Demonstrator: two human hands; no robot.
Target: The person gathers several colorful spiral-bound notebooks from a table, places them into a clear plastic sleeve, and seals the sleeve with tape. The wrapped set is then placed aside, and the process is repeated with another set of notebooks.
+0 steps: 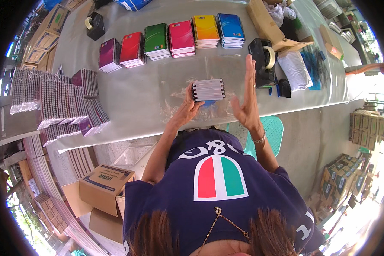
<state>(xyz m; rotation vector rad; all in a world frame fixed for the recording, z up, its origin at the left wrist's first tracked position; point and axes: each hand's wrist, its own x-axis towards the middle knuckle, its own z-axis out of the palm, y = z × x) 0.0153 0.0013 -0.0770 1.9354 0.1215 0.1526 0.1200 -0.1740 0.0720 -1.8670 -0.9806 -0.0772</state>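
A small stack of spiral notebooks point(208, 90) stands edge-up over clear plastic film point(170, 77) on the grey table, close to its front edge. My left hand point(187, 104) grips the stack along its left side. To the right of it, apart from the notebooks, my right hand point(246, 100) is raised with flat, stretched fingers and holds nothing. Farther back runs a row of notebook piles: purple point(110, 55), red point(132, 50), green point(156, 41), pink point(182, 38), yellow point(206, 31) and blue point(231, 30).
Wrapped notebook bundles point(64, 100) crowd the table's left end. A black tape dispenser point(262, 59) stands at right, another point(94, 26) at far left. Beyond lie an open carton point(271, 25) and a white bag point(295, 70). A green stool point(271, 132) and a cardboard box point(104, 183) flank me.
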